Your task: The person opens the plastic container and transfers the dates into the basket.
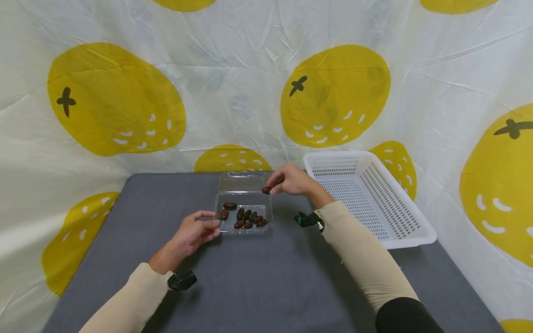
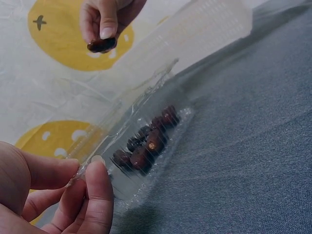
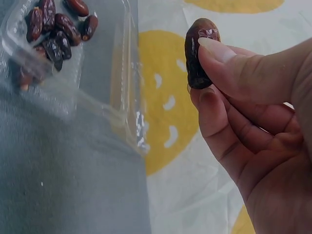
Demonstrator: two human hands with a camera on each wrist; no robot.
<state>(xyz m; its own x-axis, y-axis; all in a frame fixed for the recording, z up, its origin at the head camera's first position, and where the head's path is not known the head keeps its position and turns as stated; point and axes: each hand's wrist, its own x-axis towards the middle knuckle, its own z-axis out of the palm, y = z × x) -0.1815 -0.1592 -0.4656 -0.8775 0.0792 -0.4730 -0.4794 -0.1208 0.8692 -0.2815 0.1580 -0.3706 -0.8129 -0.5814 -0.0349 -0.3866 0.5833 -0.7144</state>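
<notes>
A clear plastic clamshell box [image 1: 243, 199] lies on the grey table with its lid tipped back. Several brown dates [image 1: 247, 215] are spread over its bottom. My left hand [image 1: 192, 233] pinches the box's left rim between thumb and fingers, which the left wrist view [image 2: 80, 195] shows close up. Above the box's back right corner, my right hand [image 1: 291, 179] pinches a single date [image 3: 197, 53] between thumb and fingertips. That date is apart from the box and from the other dates.
A white perforated plastic basket [image 1: 405, 231] stands on the right of the grey table [image 1: 266, 286], beyond the right forearm. Behind the table hangs a white cloth [image 1: 233, 92] printed with large yellow fruit.
</notes>
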